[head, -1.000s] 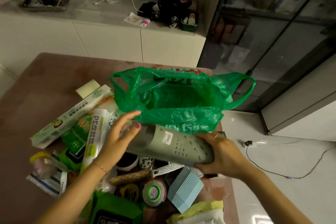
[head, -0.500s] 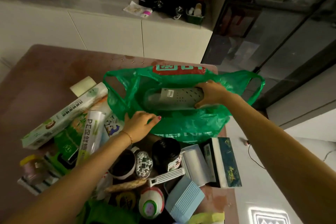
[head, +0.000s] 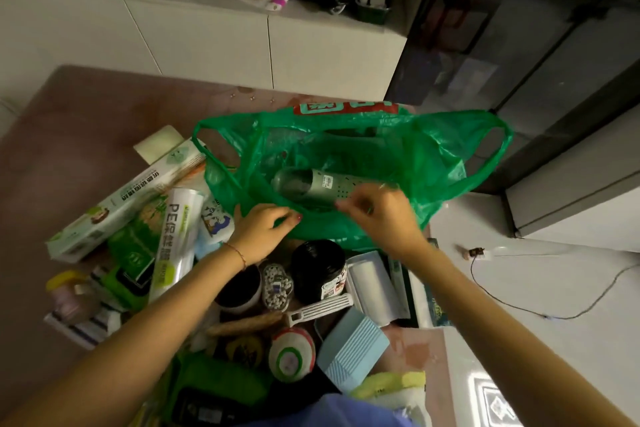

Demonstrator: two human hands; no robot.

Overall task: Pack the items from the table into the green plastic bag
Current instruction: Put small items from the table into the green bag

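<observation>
The green plastic bag [head: 426, 163] stands open at the table's far right edge. Inside it lies a grey-green perforated cylinder [head: 308, 184] on its side. My left hand [head: 261, 230] pinches the bag's near rim at the left. My right hand [head: 381, 215] is at the near rim to the right, fingers curled on the plastic. Many items lie on the table near me: a white PE cling-film roll [head: 176, 246], a long white and green box [head: 128, 201], a black jar [head: 317, 269], a pale blue ribbed box [head: 351, 350].
The brown table [head: 79, 135] has bare room at its far left. A white counter [head: 207, 31] with dark clutter runs behind it. To the right the table ends, with white floor and a thin black cable [head: 540, 291] below.
My right hand set the cylinder into the bag and let it go, then drew back to the bag's near rim. My left hand moved up onto the rim.
</observation>
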